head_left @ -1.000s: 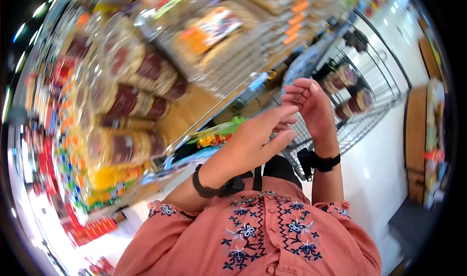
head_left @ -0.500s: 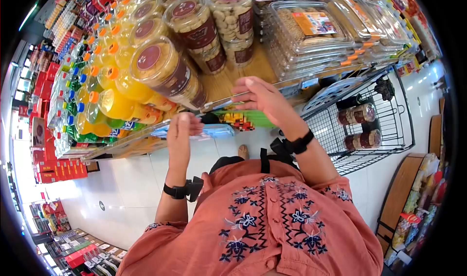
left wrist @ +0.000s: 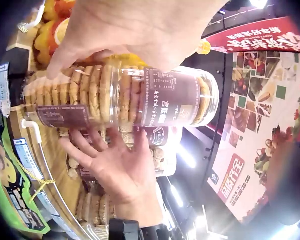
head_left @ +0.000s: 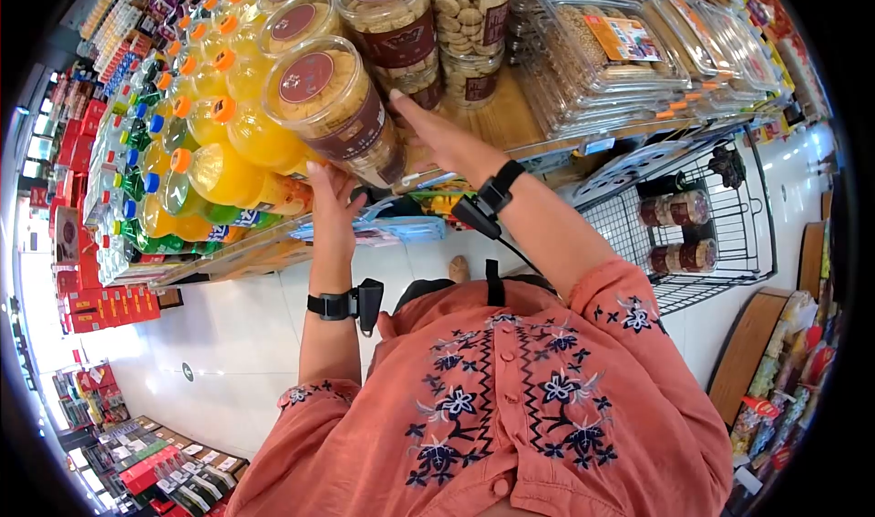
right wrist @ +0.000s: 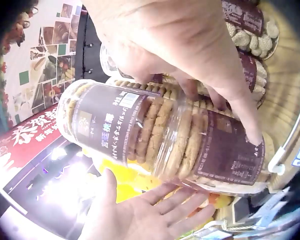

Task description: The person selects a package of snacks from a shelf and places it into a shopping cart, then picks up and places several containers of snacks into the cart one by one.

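Two stacked clear jars of round cookies with dark labels, the upper jar over the lower jar, stand at the shelf's front edge. My left hand is on their near left side, fingers spread. On their right side is my right hand, fingers extended. In the left wrist view the jars lie between my left hand and the fingertips of my right hand. The right wrist view has my right hand over the jars and my left hand below. Contact is unclear.
Orange drink bottles crowd the left side of the jars. More jars stand behind, and flat clear packs are stacked at right. A wire cart at right holds two similar jars.
From apart in front of the shelf, both hands have come to the front jars' sides; the right hand reached further left and forward. The view has turned toward the jars and bottles.
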`<state>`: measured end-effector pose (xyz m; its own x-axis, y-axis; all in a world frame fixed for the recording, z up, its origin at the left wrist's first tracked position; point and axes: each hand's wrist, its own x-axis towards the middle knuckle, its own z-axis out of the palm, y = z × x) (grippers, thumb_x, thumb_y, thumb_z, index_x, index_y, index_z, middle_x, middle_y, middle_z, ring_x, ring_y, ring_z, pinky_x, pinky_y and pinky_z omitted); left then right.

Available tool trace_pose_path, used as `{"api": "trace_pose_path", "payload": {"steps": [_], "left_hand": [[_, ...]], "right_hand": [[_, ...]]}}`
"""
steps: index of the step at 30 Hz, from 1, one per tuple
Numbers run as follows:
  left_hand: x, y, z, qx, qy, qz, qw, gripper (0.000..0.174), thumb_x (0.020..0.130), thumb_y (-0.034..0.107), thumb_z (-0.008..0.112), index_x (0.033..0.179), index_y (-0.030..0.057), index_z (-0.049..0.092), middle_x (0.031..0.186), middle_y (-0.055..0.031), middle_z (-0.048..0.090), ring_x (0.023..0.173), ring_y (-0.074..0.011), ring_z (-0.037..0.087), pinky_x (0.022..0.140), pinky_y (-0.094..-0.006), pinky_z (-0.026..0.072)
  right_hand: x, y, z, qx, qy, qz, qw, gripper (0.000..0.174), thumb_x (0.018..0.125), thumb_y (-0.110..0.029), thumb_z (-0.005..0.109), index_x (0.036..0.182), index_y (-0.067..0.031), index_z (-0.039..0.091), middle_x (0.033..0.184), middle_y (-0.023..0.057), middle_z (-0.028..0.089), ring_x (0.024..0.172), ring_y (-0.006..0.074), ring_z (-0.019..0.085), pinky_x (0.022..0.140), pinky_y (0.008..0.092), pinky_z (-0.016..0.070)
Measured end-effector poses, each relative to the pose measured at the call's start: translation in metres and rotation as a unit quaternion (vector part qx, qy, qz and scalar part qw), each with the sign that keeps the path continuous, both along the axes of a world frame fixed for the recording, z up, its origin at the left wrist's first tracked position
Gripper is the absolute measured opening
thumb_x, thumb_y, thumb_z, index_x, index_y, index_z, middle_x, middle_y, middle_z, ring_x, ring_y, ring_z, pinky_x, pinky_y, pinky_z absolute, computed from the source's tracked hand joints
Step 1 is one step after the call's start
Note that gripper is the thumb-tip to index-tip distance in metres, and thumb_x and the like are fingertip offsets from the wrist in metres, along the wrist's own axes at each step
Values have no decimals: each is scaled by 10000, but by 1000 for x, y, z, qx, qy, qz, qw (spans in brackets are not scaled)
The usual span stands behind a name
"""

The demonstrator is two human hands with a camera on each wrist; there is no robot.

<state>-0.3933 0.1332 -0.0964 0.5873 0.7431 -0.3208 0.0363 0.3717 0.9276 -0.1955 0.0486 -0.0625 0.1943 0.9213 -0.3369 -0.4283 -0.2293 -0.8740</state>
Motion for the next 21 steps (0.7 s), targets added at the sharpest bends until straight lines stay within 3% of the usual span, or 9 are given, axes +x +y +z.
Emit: {"api": "trace_pose_path", "payload": {"steps": [2,7,8,10,17,21], "left_hand": [[1,6,1,-19,5,1,1000,1041,887,838,289,1548,35,252,1538,-193,354,1400,-339,360,1109,-520,297],[10,12,7,-56,-11,-18,998,1041,863,870,257,1541,80,267,1511,-162,380,1364,-325,395,1067,-537,352],[12,13,9,-60,-24,-29,997,1038,862,871,254,1535,81,277,1505,-158,385,1362,-323,397,1060,-535,365],[13,10,15,-47,-23,-33,998,1008,871,858,273,1527,92,275,1494,-145,390,1356,-315,404,1051,-533,389],[19,3,23,-54,-54,-16,997,902,933,772,318,1533,105,228,1516,-141,348,1373,-303,394,1087,-528,390],[22,-8,34,-40,-63,0,997,865,958,736,313,1530,93,224,1510,-155,347,1385,-303,383,1093,-518,401]], "right_hand": [[3,15,-4,-51,13,34,998,887,941,-750,325,1575,-135,233,1606,167,261,1482,383,223,1084,696,282],[6,33,-11,-26,12,61,998,855,933,-782,220,1572,-215,262,1607,92,292,1483,351,239,1060,741,266],[6,42,-23,-58,-13,22,998,930,883,-832,276,1564,-200,287,1576,120,353,1445,393,301,1046,721,289],[4,39,-17,-56,-30,23,998,921,886,-828,257,1566,-206,287,1593,116,326,1461,393,266,1043,727,281],[-2,26,-7,-70,-89,-3,994,867,930,-775,183,1543,-184,344,1515,132,448,1378,354,415,1019,575,403],[-3,15,10,-57,-87,-20,994,869,927,-783,200,1538,-182,350,1510,126,452,1372,346,423,1008,580,410]]}}
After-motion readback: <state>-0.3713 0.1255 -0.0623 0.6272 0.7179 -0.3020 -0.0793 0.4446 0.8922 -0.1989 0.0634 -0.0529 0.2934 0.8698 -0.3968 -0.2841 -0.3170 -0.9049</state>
